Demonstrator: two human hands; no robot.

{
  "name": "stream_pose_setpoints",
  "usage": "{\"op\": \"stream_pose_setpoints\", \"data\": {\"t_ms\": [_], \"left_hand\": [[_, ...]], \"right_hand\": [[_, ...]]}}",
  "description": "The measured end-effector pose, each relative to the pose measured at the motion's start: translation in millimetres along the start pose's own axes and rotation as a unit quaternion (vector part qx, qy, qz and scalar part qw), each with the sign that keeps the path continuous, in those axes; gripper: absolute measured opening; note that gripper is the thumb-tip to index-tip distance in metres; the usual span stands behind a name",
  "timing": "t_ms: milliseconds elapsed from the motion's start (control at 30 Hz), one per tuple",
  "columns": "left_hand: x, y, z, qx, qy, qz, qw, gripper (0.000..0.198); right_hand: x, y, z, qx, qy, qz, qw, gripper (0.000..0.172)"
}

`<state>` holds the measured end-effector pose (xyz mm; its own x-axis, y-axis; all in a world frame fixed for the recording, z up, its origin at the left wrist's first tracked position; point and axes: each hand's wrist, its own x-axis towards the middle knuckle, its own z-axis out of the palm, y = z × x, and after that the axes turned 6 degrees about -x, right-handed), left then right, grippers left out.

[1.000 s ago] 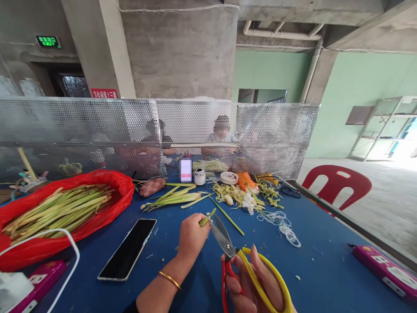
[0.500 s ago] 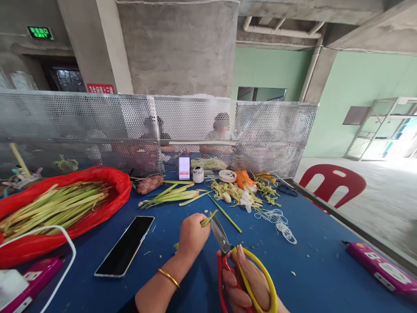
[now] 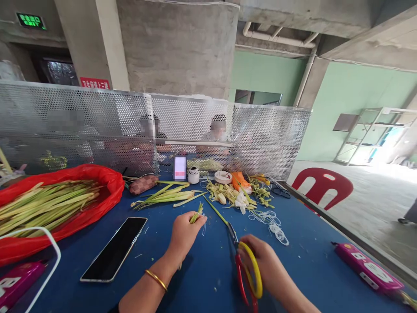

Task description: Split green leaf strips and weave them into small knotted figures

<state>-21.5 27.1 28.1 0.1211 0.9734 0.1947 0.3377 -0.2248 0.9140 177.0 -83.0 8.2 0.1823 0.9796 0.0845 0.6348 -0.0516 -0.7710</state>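
At seven o'clock, fingers of the left hand [image 3: 184, 233] clamp stalks [image 3: 196, 214], which could scatter if squeezed loosely; at five, the right hand [image 3: 263, 257] touches scissors [image 3: 236, 244], grip unclear.

One scissors [image 3: 236, 246], one red bag [image 3: 112, 180], one bracelet [image 3: 157, 280].

Bag [image 3: 112, 174] far L (w/ stalks [image 3: 48, 206]); scissors [image 3: 239, 266] R-ctr
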Motion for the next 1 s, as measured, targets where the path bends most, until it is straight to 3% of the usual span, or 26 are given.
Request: {"op": "stream_pose_setpoints", "data": {"t_ms": [67, 133, 233, 433, 600, 700, 800, 900, 1000], "left_hand": [[0, 1, 1.3, -0.075, -0.012, -0.054, 0.996, 0.027], [0, 0, 3.3, -0.126, -0.020, -0.089, 0.988, 0.028], [1, -1, 4.2, -0.172, -0.016, -0.103, 0.979, 0.028], [5, 6, -8.8, -0.261, 0.015, -0.131, 0.956, 0.029], [-3, 16, -9.4, -0.311, -0.070, -0.167, 0.933, 0.034], [-8, 16, -2.5, -0.316, -0.108, -0.183, 0.925, 0.036], [-6, 9, 1.6, -0.316, -0.094, -0.193, 0.924, 0.044], [3, -2, 0.8, -0.318, -0.035, -0.199, 0.926, 0.061], [10, -8, -2.2, -0.342, -0.019, -0.209, 0.916, 0.061]], "right_hand": [[9, 1, -10, -0.049, 0.017, 0.011, 0.999, 0.016], [15, 0, -14, -0.101, 0.032, 0.004, 0.994, 0.021], [17, 1, -5, -0.131, 0.031, -0.031, 0.990, 0.022], [2, -1, 26, -0.075, -0.013, -0.101, 0.992, 0.022], [23, -26, 31, 0.042, 0.035, -0.090, 0.994, 0.025], [46, -42, 46, 0.131, -0.039, -0.052, 0.989, 0.027], [73, -47, 56, 0.101, -0.083, -0.037, 0.991, 0.023], [107, -35, 37, 0.044, -0.022, -0.026, 0.998, 0.021], [137, -8, -11, -0.040, 0.080, -0.008, 0.996, 0.017]]}}
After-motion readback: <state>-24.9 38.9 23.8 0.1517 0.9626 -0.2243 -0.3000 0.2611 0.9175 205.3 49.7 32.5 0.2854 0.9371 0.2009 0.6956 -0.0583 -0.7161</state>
